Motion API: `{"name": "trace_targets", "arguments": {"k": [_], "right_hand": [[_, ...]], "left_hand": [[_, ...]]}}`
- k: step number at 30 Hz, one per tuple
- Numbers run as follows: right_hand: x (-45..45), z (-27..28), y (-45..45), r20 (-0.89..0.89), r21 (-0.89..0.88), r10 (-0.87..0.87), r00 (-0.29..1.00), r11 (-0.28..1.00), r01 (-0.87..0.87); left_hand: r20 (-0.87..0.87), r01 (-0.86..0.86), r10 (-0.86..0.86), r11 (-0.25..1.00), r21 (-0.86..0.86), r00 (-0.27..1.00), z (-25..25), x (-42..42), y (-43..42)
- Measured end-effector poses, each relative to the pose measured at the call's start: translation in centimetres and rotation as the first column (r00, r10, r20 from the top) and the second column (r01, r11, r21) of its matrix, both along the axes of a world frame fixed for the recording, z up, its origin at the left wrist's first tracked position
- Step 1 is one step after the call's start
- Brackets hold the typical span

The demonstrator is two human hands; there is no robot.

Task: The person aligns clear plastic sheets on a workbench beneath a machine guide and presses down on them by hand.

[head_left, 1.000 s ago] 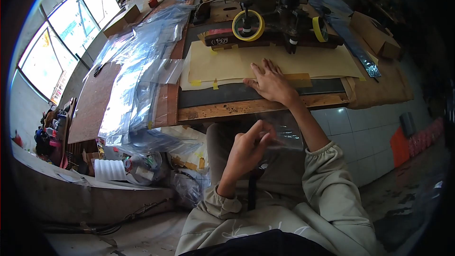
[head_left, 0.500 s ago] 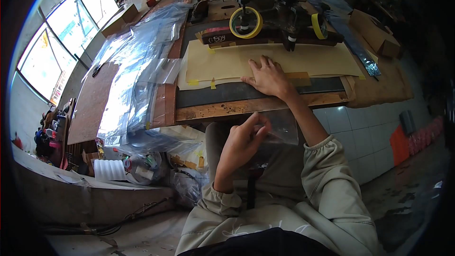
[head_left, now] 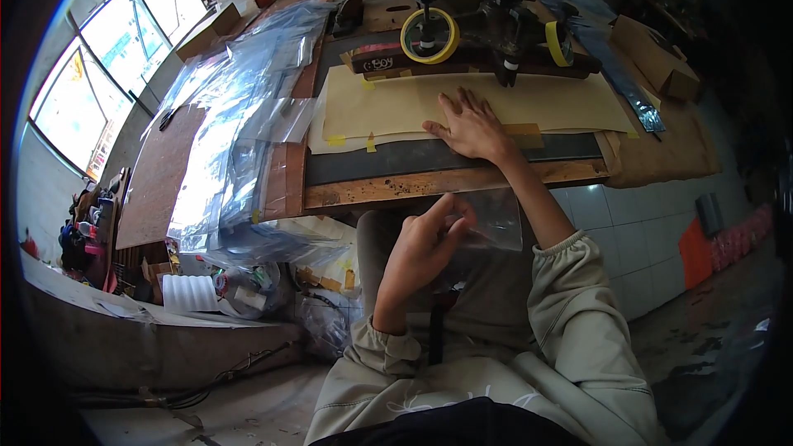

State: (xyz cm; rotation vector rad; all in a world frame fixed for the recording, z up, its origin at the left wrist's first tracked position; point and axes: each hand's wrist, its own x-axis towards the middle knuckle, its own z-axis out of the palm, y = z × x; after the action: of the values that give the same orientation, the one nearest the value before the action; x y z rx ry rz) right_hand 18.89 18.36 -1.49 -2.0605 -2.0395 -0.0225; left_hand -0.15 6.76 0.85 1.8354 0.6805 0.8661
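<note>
My right hand (head_left: 474, 130) lies palm down with fingers spread on a pale yellow sheet (head_left: 388, 105). Strips of yellow tape (head_left: 371, 145) sit along the sheet's front edge, and a brownish tape piece (head_left: 524, 134) is beside my wrist. Below the table edge, my left hand (head_left: 423, 246) is closed, thumb against curled fingers, on a clear plastic sheet (head_left: 500, 223) that hangs over my lap. Just beyond the yellow sheet is a dark pressing bar (head_left: 475, 66) of a machine, with a yellow tape roll (head_left: 430, 37) mounted on it.
Shiny clear plastic sheets (head_left: 235, 128) cover the table's left side. A wooden strip (head_left: 454, 185) forms the front edge. To the right are a cardboard box (head_left: 652, 58) and brown paper (head_left: 669, 153). A second yellow tape roll (head_left: 558, 44) hangs at the bar's right.
My right hand has slid slightly forward and to the right on the yellow sheet. The left hand keeps the clear plastic sheet in nearly the same place.
</note>
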Motion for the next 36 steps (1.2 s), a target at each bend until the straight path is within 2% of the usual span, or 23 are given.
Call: {"name": "trace_targets", "arguments": {"k": [1,7,13,22,36], "right_hand": [[0.0,0.1,0.2,0.005,-0.009,0.0,1.0,1.0,0.0],[0.0,0.1,0.3,-0.003,-0.038,-0.008,1.0,0.999,0.008],[0.3,0.5,1.3,-0.036,-0.061,-0.014,0.999,0.998,0.012],[0.6,-0.5,1.9,-0.017,0.015,-0.034,0.999,0.999,0.034],[0.2,-0.2,1.2,0.003,0.083,-0.064,0.998,0.995,0.063]], "left_hand": [[0.039,-0.008,0.008,1.0,0.005,0.999,-0.2,0.1,0.1],[0.001,0.005,-0.005,0.999,-0.037,1.0,0.1,-0.1,0.1],[0.132,-0.067,0.069,0.998,-0.014,0.989,-1.6,0.8,0.9],[0.063,-0.083,0.082,0.996,0.013,0.995,-2.0,0.7,1.3],[0.096,-0.069,0.068,0.998,0.006,0.993,-2.6,0.8,1.6]]}}
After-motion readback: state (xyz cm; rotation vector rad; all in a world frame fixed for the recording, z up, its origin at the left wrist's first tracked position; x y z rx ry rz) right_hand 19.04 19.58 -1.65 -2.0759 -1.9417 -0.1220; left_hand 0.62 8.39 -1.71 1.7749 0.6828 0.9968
